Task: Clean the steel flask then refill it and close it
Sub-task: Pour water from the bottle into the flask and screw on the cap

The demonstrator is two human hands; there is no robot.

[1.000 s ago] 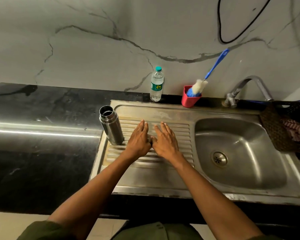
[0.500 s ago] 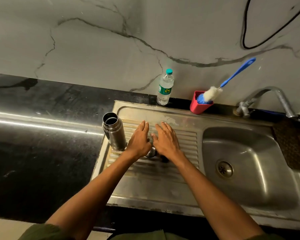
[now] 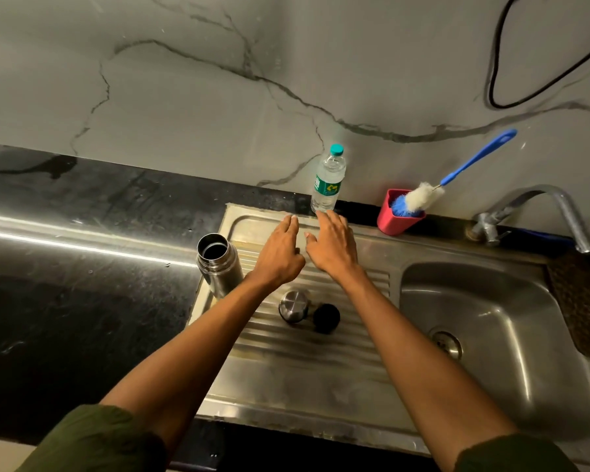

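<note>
Steel flask (image 3: 218,264) stands upright and uncapped at the left edge of the ribbed drainboard (image 3: 321,338), mouth open, just beside the black countertop (image 3: 82,301). Steel cap (image 3: 293,306) and black stopper (image 3: 326,317) lie side by side on the drainboard ribs, nearly touching, between the two forearms. Half a second ago both were mostly hidden under the hands; now fully exposed.

Left hand (image 3: 280,253) and right hand (image 3: 334,247) have moved forward from over the caps toward the back rim of the sink unit. Both are flat, palms down, fingers extended and loosely spread, holding nothing. Right fingertips are just short of the base of the plastic water bottle (image 3: 328,180); can't tell whether they touch it. Left hand is near the flask, not touching.

Bottle is upright with its teal cap on, against the marble wall (image 3: 184,97). To its right: red cup (image 3: 397,219) holding a blue-handled bottle brush (image 3: 423,195), leaning right. Further right, the tap (image 3: 559,212) arcs over the sink basin (image 3: 491,335). Dark basket (image 3: 579,301) at the right frame edge.

Flask, bottle, cup and brush are unchanged in place versus the earlier frame; the view has shifted, showing more of the near sink edge.
</note>
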